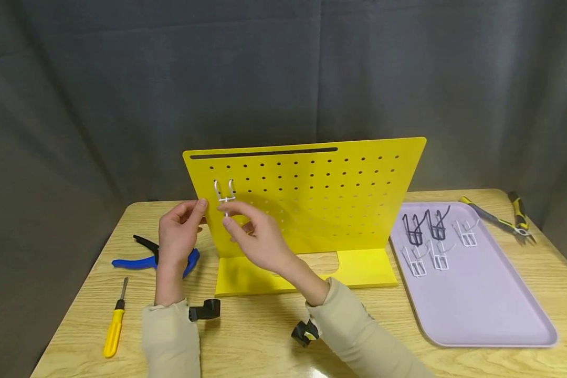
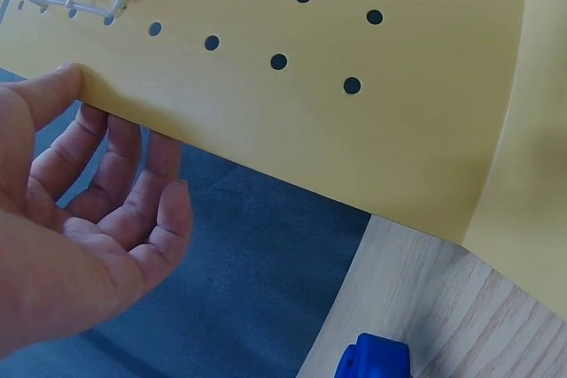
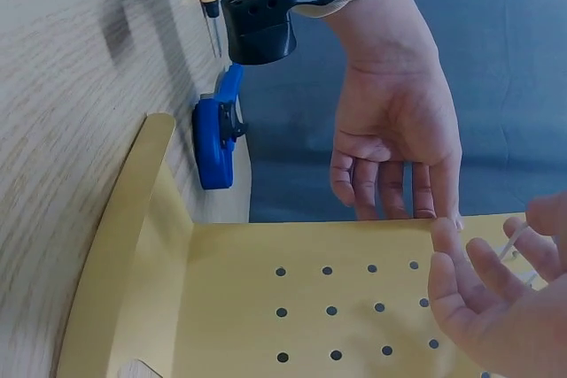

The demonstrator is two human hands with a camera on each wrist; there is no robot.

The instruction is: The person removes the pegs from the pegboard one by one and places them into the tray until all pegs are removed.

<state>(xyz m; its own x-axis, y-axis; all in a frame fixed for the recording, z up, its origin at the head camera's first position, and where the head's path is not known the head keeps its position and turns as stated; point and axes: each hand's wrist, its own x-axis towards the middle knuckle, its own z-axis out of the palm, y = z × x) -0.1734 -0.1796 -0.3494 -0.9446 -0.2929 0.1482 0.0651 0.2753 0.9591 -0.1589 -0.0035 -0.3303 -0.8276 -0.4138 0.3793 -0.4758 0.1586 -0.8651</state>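
A yellow pegboard stands upright on its folded base. At its upper left a white wire pegboard hook lies against the holes, its two prongs at the second row. My right hand pinches the hook's lower end between thumb and forefinger. My left hand grips the board's left edge; in the left wrist view the thumb lies on the front and the other fingers curl behind the edge. In the right wrist view the right hand covers most of the hook.
Right of the board, a lilac tray bears several black and white wire hooks. Pliers and another yellow-black handled tool lie behind it. On the left are a blue clamp-like tool and a yellow screwdriver.
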